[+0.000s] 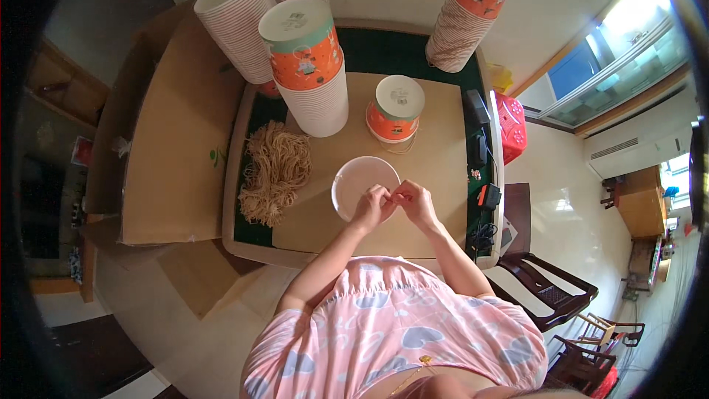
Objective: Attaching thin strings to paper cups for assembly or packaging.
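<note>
White bowl (360, 181) sits open-side up on the tan board (436, 170), just in front of the person. Both hands meet over its near rim: left hand (371, 207) and right hand (415, 202) touch at the fingertips, pinching something too small to tell. The bowl looks light, thin and easily dented, best held by its rim. A single orange-and-white cup (395, 108) stands behind it; taller stacks (310, 66) and a noodle heap (275, 170) lie left.
</note>
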A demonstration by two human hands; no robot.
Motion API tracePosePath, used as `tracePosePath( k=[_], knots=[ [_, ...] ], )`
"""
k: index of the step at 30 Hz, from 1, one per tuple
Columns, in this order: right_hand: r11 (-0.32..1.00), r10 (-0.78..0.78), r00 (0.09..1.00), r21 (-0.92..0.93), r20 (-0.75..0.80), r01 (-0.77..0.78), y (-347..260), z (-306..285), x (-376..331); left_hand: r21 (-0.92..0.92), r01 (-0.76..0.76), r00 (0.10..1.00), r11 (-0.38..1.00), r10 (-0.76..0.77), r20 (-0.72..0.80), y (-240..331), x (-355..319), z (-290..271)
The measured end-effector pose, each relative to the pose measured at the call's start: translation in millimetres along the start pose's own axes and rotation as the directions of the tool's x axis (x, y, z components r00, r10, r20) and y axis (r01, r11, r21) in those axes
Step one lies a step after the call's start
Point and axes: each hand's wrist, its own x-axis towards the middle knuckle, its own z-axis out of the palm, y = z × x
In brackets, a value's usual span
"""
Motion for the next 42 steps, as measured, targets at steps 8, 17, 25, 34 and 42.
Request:
tracePosePath(
  k=[8,17,25,34,42],
  knots=[
    [0.976,-0.135,0.99,-0.178,-0.035,0.127,-1.4,-3.5,1.3,-0.142,0.143,0.989,0.979,-0.146,-0.009,5.2,-5.1,-2.3],
    [0.974,-0.075,0.997,-0.216,-0.036,0.065,4.0,-5.8,4.2,0.299,-0.169,0.985,0.939,0.151,0.082,25.0,-8.1,-12.5],
    [0.984,-0.092,0.995,-0.156,-0.026,0.086,20.0,-2.3,8.0,0.57,-0.194,0.977,0.798,0.102,0.189,20.3,-9.6,-3.2],
    [0.99,-0.071,0.997,-0.12,-0.005,0.07,22.3,1.5,4.2,0.017,-0.073,0.995,0.997,0.074,-0.069,6.6,-6.8,3.6],
    [0.993,-0.11,0.973,-0.064,-0.205,0.099,-0.2,13.6,-14.0,-0.625,0.708,0.68,0.329,-0.559,0.475,-5.1,3.4,-9.3]
  ],
)
